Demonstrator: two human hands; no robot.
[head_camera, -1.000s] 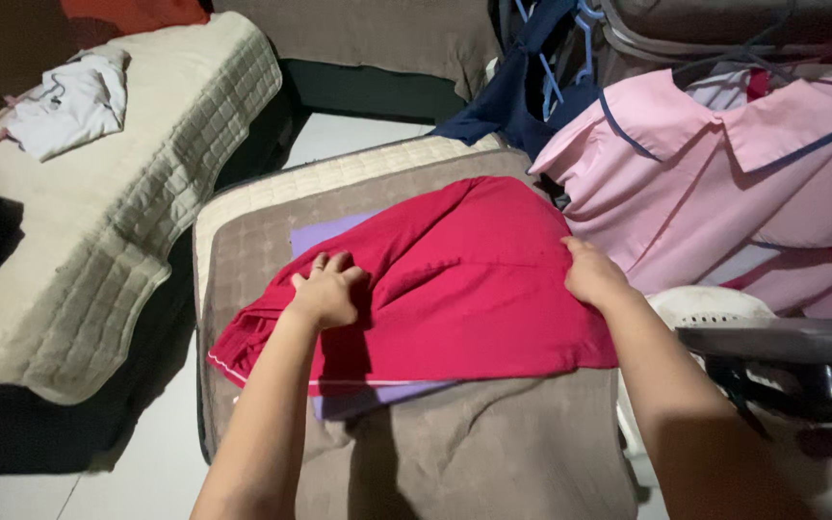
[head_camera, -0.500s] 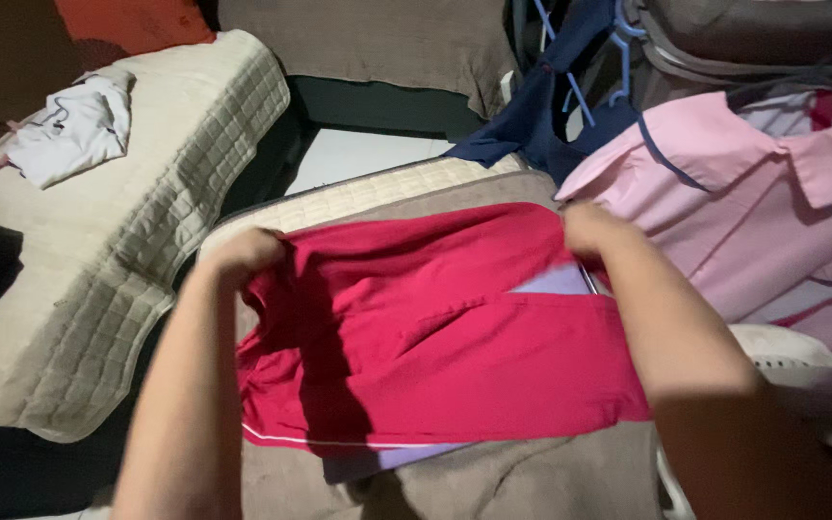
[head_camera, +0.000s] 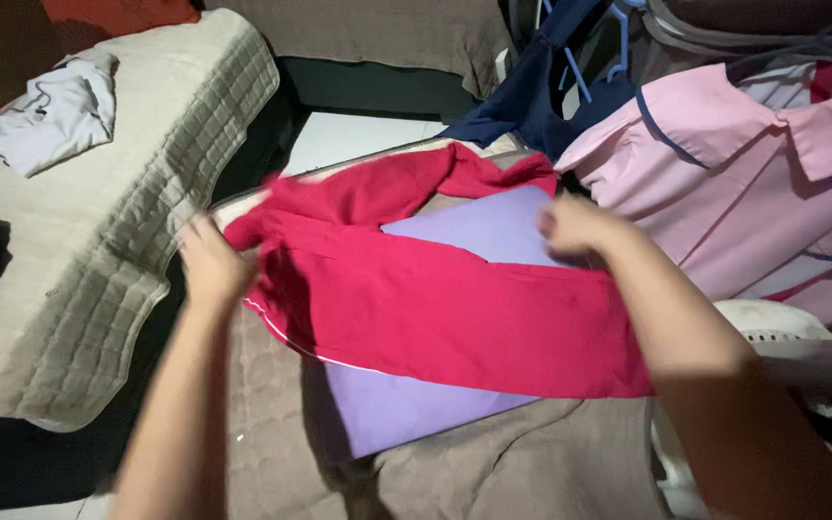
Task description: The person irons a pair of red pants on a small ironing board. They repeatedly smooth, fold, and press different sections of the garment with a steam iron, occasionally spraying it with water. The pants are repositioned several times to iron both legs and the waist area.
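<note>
While the red garment point(head_camera: 455, 308) lies across the purple board point(head_camera: 416, 404), the left hand point(head_camera: 209, 260) grips its left edge; the right hand point(head_camera: 570, 226) is blurred, grip unclear. Folding seems underway; next, square the edges.

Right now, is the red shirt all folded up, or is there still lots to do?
Not folded yet. Done: the red garment lies across a purple board on the padded brown surface. In hand: the left hand grips its left edge, the right hand its upper part, and the cloth looks bunched and partly open. Left, probably: flattening and folding. A pink shirt hangs nearby.
</note>
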